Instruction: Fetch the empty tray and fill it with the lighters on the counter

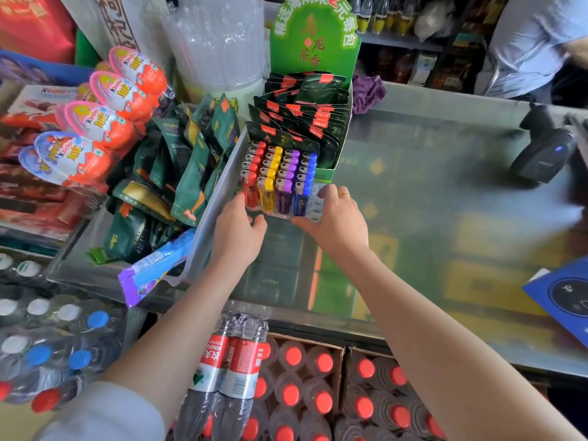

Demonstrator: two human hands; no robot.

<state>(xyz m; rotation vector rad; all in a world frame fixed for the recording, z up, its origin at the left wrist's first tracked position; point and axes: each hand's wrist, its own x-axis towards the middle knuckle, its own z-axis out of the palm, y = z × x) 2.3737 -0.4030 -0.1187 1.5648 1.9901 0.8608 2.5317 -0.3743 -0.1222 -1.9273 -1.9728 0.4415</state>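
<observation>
From the head view, the tray [313, 206] is a clear plastic holder with round sockets, standing on the glass table [429, 192] toward its left side, and it carries the lighters [278, 176] upright in four colour rows: red, yellow, purple and blue from left to right, while the sockets at its right end are bare. The left hand [240, 230] is at the tray's near left corner with its fingers [243, 202] loosely curled against the red lighters, and the right hand [335, 218] cups the near right corner, its fingers [331, 190] bent over the bare sockets and a ring on one; whether either hand truly grips the tray, I cannot tell. Just behind the tray stands a green display box [318, 100] of dark packets, touching or nearly so. To the left a clear bin [216, 198] of green pouches presses close beside the tray, with chocolate eggs [105, 113] stacked farther left. A black scanner [544, 151] sits near the table's far right edge, and a blue card [563, 297] lies at the near right. Below the near edge are bottles with red caps [305, 393] in cartons. Another person in a light shirt [528, 43] stands behind the table.
</observation>
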